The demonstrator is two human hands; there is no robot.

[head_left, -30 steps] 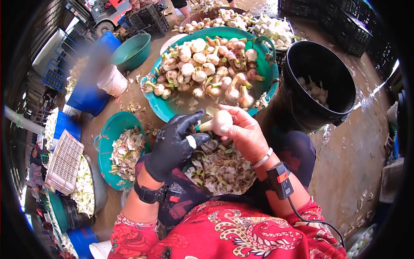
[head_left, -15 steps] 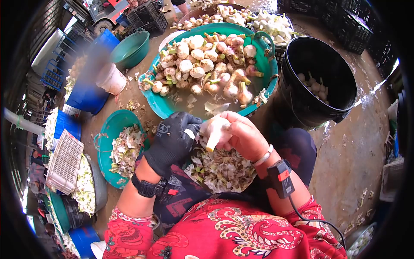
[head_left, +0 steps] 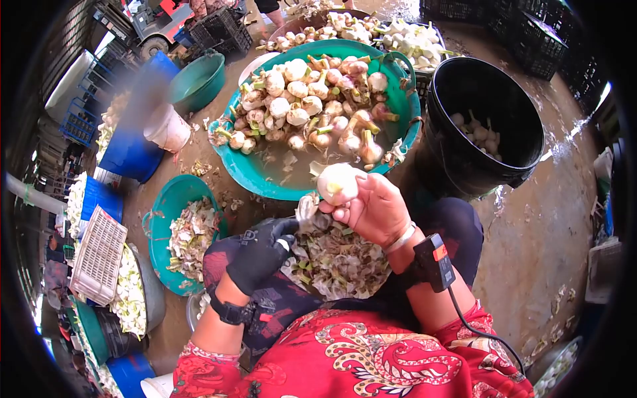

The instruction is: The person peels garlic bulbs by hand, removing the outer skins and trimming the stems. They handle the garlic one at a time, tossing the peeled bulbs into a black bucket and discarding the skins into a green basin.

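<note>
My right hand [head_left: 379, 211] is closed on a garlic bulb [head_left: 337, 182], white and mostly bare of outer skin, its cut stem turned toward me. Lower and to the left, my left hand [head_left: 262, 252] wears a black glove with its fingers curled. A small white piece shows at its thumb, and I cannot make out what it is. Between the hands a loose strip of garlic skin [head_left: 306, 207] hangs, slightly blurred. Beneath them, in my lap, lies a heap of garlic peelings [head_left: 342, 262]. Just beyond, a green tub [head_left: 255, 180] holds many unpeeled bulbs.
A black bucket [head_left: 443, 152] with several peeled bulbs stands at right. At left are a green basin [head_left: 158, 242] of peelings, a white plastic basket [head_left: 99, 255] and blue barrels [head_left: 136, 156]. More garlic crates and a person's legs [head_left: 272, 12] are at the back.
My left hand has drawn away from the bulb, down and left. My right hand has lifted the bulb slightly and turned its stem end. Skin has come loose between the hands.
</note>
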